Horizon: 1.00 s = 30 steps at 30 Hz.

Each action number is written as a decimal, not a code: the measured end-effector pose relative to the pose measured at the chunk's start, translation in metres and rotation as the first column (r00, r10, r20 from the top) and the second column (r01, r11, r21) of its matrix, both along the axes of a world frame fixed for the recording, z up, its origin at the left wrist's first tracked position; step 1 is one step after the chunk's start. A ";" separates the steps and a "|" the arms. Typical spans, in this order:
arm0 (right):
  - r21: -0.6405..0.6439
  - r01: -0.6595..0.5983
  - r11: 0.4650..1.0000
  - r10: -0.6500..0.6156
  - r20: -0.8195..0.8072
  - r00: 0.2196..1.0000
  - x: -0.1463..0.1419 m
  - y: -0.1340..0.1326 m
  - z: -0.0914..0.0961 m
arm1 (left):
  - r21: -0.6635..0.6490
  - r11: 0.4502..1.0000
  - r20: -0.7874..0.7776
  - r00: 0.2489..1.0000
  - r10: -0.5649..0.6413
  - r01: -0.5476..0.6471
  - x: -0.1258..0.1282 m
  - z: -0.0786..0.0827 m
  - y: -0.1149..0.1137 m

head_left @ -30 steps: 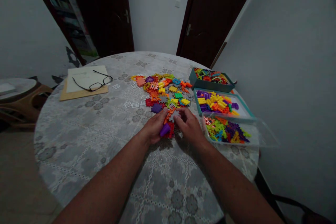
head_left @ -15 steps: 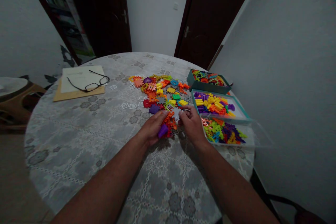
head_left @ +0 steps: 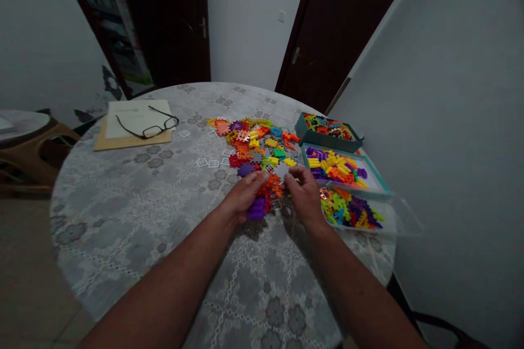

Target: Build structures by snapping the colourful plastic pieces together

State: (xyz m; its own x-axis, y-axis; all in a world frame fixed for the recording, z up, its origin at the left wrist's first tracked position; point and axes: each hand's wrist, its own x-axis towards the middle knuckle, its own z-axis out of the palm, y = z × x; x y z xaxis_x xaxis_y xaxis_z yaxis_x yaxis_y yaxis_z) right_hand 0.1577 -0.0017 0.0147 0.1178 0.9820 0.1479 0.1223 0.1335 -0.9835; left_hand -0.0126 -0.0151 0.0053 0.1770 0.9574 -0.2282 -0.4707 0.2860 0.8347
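My left hand [head_left: 245, 193] is closed round a joined group of orange and red building pieces [head_left: 268, 188], with a purple ribbed piece [head_left: 256, 208] at its lower end. Between thumb and fingers, my right hand [head_left: 303, 193] pinches a flat light-grey building piece [head_left: 281, 170] close to the orange ones; whether the two touch I cannot tell. Just beyond my hands spreads a loose pile of coloured pieces: a purple toothed piece [head_left: 245, 169], a grey one [head_left: 256, 157], yellow ones [head_left: 290, 162] and a green one [head_left: 279, 152].
To the right stand a deep green box [head_left: 323, 140] and a shallow tray [head_left: 379, 177] of pieces, with a clear lid [head_left: 405, 218] beside it. Black glasses [head_left: 152, 131] lie on papers [head_left: 117, 120] at the left. White window-frame pieces [head_left: 213, 163] lie on the round table [head_left: 164, 202].
The view has shifted slightly, moving things a little rightward in the picture. The held group has turned, showing more of the purple piece's ribbed side. Both hands keep their holds.
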 end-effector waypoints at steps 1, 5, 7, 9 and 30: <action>-0.003 -0.006 1.000 0.006 -0.016 1.000 0.000 0.000 -0.001 | -0.006 1.000 -0.023 1.000 -0.001 0.001 0.000 0.000 0.000; 0.024 -0.010 1.000 0.010 -0.006 1.000 -0.002 -0.001 -0.004 | -0.035 0.999 -0.056 0.998 0.021 -0.023 0.003 -0.001 0.000; 0.054 -0.003 0.999 0.001 0.028 1.000 -0.001 -0.001 -0.002 | -0.032 0.999 -0.057 0.998 0.035 -0.037 0.004 -0.003 0.000; 0.079 -0.009 0.997 0.003 0.074 0.997 0.005 -0.001 0.004 | -0.041 0.999 -0.057 0.998 0.033 -0.036 0.003 -0.003 0.001; -0.065 0.145 0.987 -0.128 0.210 0.969 0.099 0.159 0.088 | -0.124 0.987 -0.058 0.993 0.099 -0.106 -0.009 0.004 0.006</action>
State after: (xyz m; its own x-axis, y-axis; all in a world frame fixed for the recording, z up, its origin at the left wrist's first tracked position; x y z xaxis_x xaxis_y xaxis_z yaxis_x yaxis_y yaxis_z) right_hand 0.2564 0.1576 0.1027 0.2270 0.9682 0.1056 0.3333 0.0247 -0.9425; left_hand -0.0216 -0.0093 0.0093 0.0640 0.9328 -0.3548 -0.4601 0.3431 0.8189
